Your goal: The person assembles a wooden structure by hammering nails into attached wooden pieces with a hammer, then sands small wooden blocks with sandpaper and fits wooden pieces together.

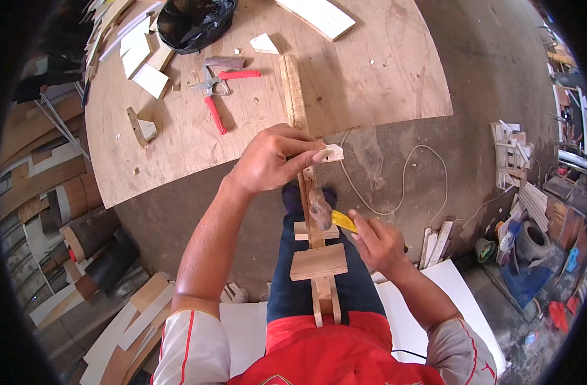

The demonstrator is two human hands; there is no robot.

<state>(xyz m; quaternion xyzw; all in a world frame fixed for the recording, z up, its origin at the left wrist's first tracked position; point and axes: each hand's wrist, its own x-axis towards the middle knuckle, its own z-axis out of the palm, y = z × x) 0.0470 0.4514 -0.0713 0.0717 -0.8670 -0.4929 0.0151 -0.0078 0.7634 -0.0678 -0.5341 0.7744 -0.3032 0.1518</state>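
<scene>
My left hand [267, 157] pinches a small wood block [334, 153] with a pale face, holding it against a long wooden bar [292, 93]. The bar runs from the tabletop down toward my lap. In my right hand [380, 244] is a hammer [320, 210] with a yellow handle, its head over the bar, just below the block. Closer to my body, a flat wooden piece [319, 262] lies across the bar, and a narrower crosspiece [302, 231] shows just beyond it. Whether a nail is in the block cannot be made out.
On the plywood table [383, 70] lie red-handled cutters [216, 90], a black plastic bag [197, 22], a white board [322, 18] and several offcuts. A pale cable [404, 173] loops over the floor. Wood scraps are piled at left; a tire [532, 242] sits at right.
</scene>
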